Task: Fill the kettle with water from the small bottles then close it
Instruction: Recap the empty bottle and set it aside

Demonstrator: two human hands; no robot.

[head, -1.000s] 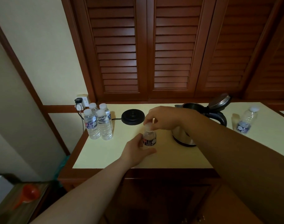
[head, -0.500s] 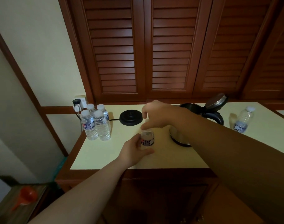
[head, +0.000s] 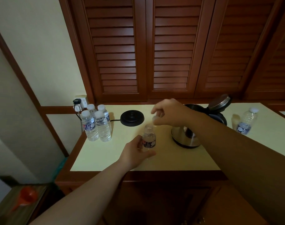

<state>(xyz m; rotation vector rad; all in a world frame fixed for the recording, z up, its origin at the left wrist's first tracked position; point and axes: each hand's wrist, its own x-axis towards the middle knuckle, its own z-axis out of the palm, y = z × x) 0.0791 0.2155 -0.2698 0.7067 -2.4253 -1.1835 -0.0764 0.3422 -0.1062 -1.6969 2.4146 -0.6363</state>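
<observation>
The left hand (head: 135, 151) is wrapped around the lower part of a small water bottle (head: 148, 137), which stands upright on the pale tabletop (head: 162, 161); the thumb lies in front of the base and the fingers curl round the labelled side. The bottle's neck is bare and open at the top. Just above and a little right of that neck, the right hand (head: 169, 113) pinches a small clear cap (head: 154, 118) between thumb and fingertips, clear of the bottle's mouth.

Right of the held bottle, near it and partly hidden behind the right forearm, sits the metal kettle (head: 185, 137) with its lid (head: 219, 101) tipped up and open at the back. Beyond the grip, further from the person, the black kettle base (head: 132, 118) rests flat, with its cord running left toward a wall socket (head: 80, 102). Well left of the held bottle stands a cluster of 4 capped bottles (head: 96, 125), touching one another. Far to the right of the grip, past the kettle, 1 more capped bottle (head: 246, 120) stands alone; how much water it holds I cannot tell. Behind everything rise dark wooden louvred doors (head: 154, 54)
</observation>
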